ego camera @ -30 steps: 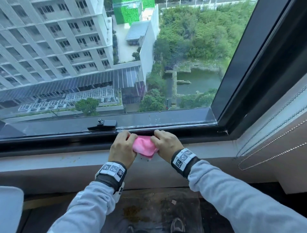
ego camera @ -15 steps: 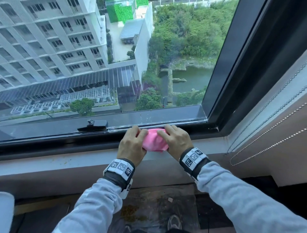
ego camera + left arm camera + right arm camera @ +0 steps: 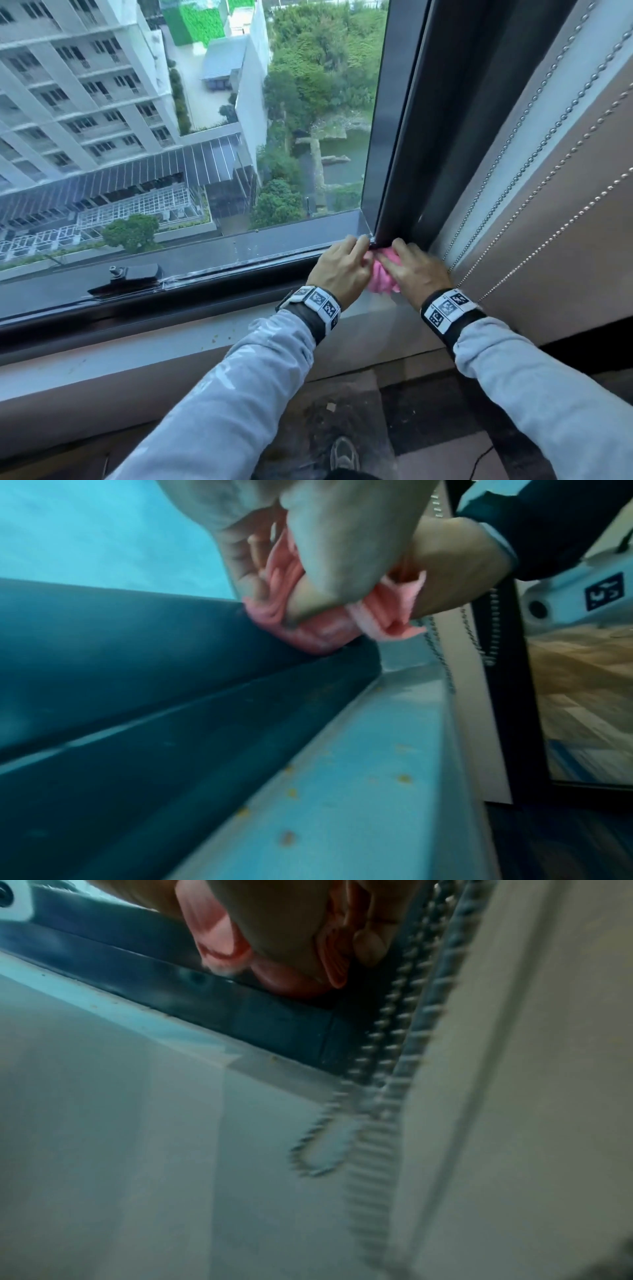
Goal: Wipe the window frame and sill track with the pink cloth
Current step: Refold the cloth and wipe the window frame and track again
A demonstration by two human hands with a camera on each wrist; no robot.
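A bunched pink cloth (image 3: 382,274) sits in the dark sill track (image 3: 239,287) at the bottom right corner of the window frame (image 3: 411,137). My left hand (image 3: 342,265) grips its left side and my right hand (image 3: 411,269) grips its right side, fingers pushed into the corner. In the left wrist view my left fingers (image 3: 308,569) pinch the folds of the pink cloth (image 3: 301,631) against the track (image 3: 171,696). The right wrist view shows the pink cloth (image 3: 219,942) wrapped under my right fingers (image 3: 291,928). Much of the cloth is hidden by both hands.
A black window latch (image 3: 133,274) sits on the lower frame to the left. Beaded blind chains (image 3: 513,137) hang just right of my right hand, against the side wall. The pale sill ledge (image 3: 171,346) has small crumbs. My shoe (image 3: 344,454) shows on the floor below.
Both hands have slid the pink cloth rightwards along the sill track, from near the latch to the window's bottom right corner.
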